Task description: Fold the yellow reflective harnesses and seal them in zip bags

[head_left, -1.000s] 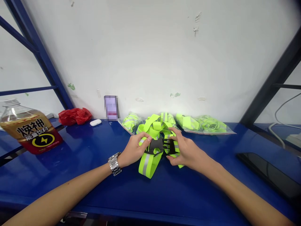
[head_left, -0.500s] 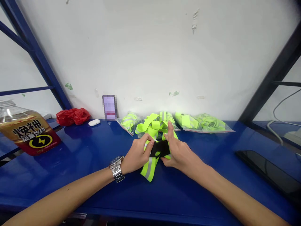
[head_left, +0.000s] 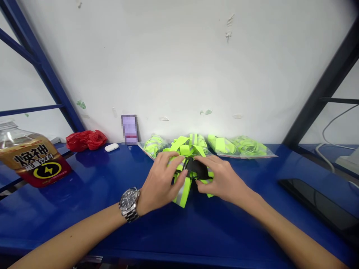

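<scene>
A neon-yellow reflective strap (head_left: 183, 192) with a grey stripe lies in a loose bundle at the middle of the blue table. My left hand (head_left: 161, 181), a steel watch on its wrist, closes its thumb and fingers on the left side of the bundle. On the right, my right hand (head_left: 221, 177) pinches the strap at a flat black piece (head_left: 198, 170) that spans the gap between both hands. Some loops of the strap (head_left: 181, 144) rise behind the fingers. My fingertips partly cover the black piece, so its exact kind is unclear.
Clear bags of folded yellow straps (head_left: 238, 145) lie along the wall. To the left are a drink bottle (head_left: 36, 157), a red plastic bag (head_left: 86, 140), a white earbud case (head_left: 111, 147) and a propped phone (head_left: 129, 129). A dark tablet-like device (head_left: 319, 205) lies right.
My left hand has turned over the strap, its back now facing up. My right fingers have folded down from upright onto the black piece. The strap's hanging end shifted slightly right.
</scene>
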Tool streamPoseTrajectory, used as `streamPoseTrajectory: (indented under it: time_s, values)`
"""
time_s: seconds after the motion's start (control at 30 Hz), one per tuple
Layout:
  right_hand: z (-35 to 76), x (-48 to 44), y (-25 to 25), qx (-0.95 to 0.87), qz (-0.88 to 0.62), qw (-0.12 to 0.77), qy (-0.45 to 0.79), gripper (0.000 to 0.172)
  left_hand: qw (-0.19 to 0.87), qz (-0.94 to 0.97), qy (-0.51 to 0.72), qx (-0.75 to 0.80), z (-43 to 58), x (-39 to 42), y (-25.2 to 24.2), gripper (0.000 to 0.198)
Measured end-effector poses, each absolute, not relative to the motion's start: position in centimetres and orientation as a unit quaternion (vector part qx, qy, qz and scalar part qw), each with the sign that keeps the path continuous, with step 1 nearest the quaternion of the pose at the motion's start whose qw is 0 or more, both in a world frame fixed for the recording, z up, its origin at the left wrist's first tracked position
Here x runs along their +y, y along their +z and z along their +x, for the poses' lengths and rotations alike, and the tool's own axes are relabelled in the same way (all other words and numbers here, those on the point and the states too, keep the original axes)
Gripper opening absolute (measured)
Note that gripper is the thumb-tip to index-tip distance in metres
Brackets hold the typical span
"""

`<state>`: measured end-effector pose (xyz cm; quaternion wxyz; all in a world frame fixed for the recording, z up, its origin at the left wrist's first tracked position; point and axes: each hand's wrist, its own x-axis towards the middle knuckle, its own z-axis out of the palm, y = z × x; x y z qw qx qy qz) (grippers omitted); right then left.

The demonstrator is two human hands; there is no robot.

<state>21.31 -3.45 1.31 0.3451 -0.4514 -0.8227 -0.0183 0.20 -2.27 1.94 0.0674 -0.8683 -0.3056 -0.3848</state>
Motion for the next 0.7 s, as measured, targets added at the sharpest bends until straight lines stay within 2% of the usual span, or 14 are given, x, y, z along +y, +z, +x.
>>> streamPoseTrajectory:
  time_s: [0.1, 0.2, 0.3, 0.43, 0.57, 0.7]
  values:
    - [21.7, -3.5, 2.5, -0.809, -0.469, 0.354, -0.015, 0.053, 0.132, -0.914, -0.354, -0.146, 1.2, -4.5, 2.7, 0.028]
    - [22.0, -3.6, 3.7, -0.797, -0.49, 0.351, 0.006, 0.051, 0.14, -0.957, -0.253, -0.026, 3.0, -6.1, 2.7, 0.021]
    - [22.6, -3.6, 5.1, -0.78, -0.515, 0.353, 0.036, 0.054, 0.128, -0.973, -0.177, -0.078, 4.7, -5.7, 1.9, 0.019]
    - [23.7, -3.6, 6.5, -0.776, -0.538, 0.324, 0.057, 0.053, 0.132, -0.953, -0.157, -0.224, 5.1, -2.8, 1.2, 0.023]
    - [23.7, -3.6, 7.0, -0.789, -0.536, 0.292, 0.076, 0.047, 0.021, -0.917, -0.215, -0.336, 4.5, -1.3, 1.4, 0.031]
    - [23.1, -3.3, 7.1, -0.788, -0.519, 0.312, 0.107, 0.036, -0.198, -0.868, -0.299, -0.343, 4.3, -1.4, 2.1, 0.029]
